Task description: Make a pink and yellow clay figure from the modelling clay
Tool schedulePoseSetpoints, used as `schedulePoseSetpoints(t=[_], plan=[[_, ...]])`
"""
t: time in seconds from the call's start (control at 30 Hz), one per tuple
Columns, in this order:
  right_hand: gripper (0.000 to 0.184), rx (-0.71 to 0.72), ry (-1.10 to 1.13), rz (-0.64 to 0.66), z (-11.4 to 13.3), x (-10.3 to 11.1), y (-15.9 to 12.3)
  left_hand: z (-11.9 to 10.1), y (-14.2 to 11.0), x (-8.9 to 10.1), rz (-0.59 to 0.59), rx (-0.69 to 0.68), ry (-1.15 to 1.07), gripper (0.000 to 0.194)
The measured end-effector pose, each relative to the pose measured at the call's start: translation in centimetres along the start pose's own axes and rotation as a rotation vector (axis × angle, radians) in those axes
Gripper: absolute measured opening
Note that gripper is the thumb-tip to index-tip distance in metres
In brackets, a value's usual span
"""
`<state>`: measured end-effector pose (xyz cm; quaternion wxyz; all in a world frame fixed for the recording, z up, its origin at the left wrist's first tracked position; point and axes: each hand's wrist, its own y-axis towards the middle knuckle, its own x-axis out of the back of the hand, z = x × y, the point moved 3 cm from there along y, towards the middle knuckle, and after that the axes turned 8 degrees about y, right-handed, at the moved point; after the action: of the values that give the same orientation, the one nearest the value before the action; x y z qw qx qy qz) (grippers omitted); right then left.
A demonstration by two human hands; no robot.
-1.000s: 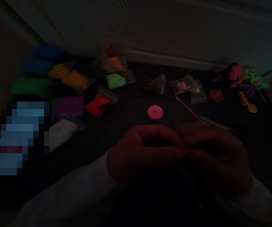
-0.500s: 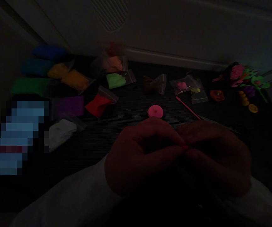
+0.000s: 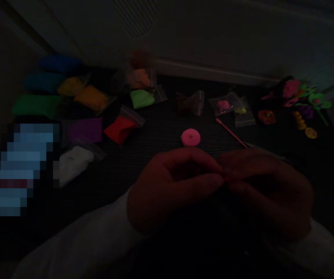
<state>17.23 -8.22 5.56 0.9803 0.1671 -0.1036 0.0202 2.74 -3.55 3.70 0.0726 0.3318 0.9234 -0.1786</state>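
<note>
The scene is very dim. My left hand (image 3: pixel 175 190) and my right hand (image 3: pixel 271 193) meet fingertip to fingertip above the dark table. Between their pinched fingers shows a tiny bit of red modelling clay (image 3: pixel 226 179), mostly hidden by the fingertips. Just beyond my left hand lies a round pink clay disc (image 3: pixel 190 137) with a small brownish dot at its middle. A thin pink modelling tool (image 3: pixel 231 133) slants towards my right hand, and its lower end meets a pale blade-like thing (image 3: pixel 267 150).
Bags of coloured clay stand at the left and back, among them a red one (image 3: pixel 121 129), a purple one (image 3: pixel 86 130) and a white one (image 3: pixel 75 162). A blurred-out bright panel (image 3: pixel 21 166) lies at far left. Finished clay flowers (image 3: pixel 303 97) sit at the back right.
Both hands have shifted very slightly, still pinched together; less of the red bit shows between the fingertips. The things on the table stay where they were.
</note>
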Motion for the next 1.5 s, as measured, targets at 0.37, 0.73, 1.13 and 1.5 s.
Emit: schedulePoseSetpoints(t=[0.37, 0.73, 1.13, 1.5], plan=[[0.027, 0.052, -0.046, 0.016, 0.0, -0.2, 0.1, 0.3, -0.2, -0.2, -0.014, 0.068, -0.013, 0.003], [0.022, -0.053, -0.322, -0.127, -1.3, 0.7, 0.5, -0.5, 0.1, 1.2, -0.184, -0.036, 0.000, 0.002], [0.028, -0.028, -0.207, -0.053, -1.6, -0.3, 1.9, -0.9, 1.1, 2.5, -0.294, -0.124, 0.289, 0.010], [0.022, -0.011, -0.125, 0.029, -1.4, -0.7, 1.9, -0.3, 1.1, 1.5, -0.153, -0.076, 0.214, 0.009]])
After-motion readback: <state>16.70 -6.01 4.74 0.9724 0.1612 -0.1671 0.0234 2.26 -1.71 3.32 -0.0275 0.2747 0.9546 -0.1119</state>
